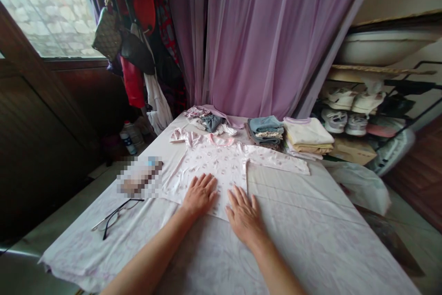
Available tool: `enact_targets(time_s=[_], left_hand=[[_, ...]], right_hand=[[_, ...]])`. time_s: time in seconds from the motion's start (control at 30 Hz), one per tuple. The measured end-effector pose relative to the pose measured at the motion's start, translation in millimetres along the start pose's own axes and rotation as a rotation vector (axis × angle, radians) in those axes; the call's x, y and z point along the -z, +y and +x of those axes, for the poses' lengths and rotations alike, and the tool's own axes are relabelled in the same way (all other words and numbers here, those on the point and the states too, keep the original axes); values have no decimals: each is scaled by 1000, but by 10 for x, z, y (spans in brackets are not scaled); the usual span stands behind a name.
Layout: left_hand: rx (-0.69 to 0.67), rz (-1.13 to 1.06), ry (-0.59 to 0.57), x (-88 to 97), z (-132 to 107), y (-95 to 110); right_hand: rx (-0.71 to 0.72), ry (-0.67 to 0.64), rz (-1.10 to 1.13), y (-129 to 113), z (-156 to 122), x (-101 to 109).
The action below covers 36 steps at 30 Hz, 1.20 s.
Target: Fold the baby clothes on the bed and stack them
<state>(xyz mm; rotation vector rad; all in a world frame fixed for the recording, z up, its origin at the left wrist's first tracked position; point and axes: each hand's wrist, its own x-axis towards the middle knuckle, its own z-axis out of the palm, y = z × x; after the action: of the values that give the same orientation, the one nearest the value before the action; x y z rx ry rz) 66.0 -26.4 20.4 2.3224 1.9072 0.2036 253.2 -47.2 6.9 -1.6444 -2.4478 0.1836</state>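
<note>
A small pale pink long-sleeved shirt [221,159] with a scattered print lies spread on the cloth-covered table [311,240], its pink collar pointing away from me. One sleeve stretches out to the right; the left sleeve looks bunched. My left hand [199,195] rests flat on the lower middle of the shirt, fingers spread. Beside it, my right hand [244,216] lies flat at the shirt's lower right hem, its fingertips on the fabric. Neither hand grips anything.
Folded clothes stand in two stacks, a blue-grey one [265,129] and a cream one [307,134]. Left of them is a loose clothes heap [212,122]. Eyeglasses [115,216] and a blurred-out item [140,177] lie at the left. A shoe rack [355,101] stands right.
</note>
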Motion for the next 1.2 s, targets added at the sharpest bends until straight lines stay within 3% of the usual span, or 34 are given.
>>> enact_targets(time_s=[0.2, 0.33, 0.53, 0.63, 0.73, 0.87, 1.03, 1.2], left_hand=[[108, 58, -6, 175, -87, -636], [176, 76, -11, 208, -26, -885], [294, 117, 31, 219, 114, -965], [236, 136, 42, 200, 146, -903], [157, 96, 3, 176, 168, -853], [163, 54, 2, 144, 212, -894], [217, 57, 25, 161, 372, -1127], [401, 59, 181, 442, 819, -1616]], right_hand=[[-32, -36, -69, 34, 7, -21], [-39, -42, -92, 25, 15, -33], [-50, -65, -95, 36, -3, -1], [-43, -71, -83, 49, 55, 71], [-20, -36, -72, 49, 226, 158], [27, 20, -39, 28, 556, 167], [69, 112, 17, 91, 802, -34], [114, 248, 101, 221, 818, -210]])
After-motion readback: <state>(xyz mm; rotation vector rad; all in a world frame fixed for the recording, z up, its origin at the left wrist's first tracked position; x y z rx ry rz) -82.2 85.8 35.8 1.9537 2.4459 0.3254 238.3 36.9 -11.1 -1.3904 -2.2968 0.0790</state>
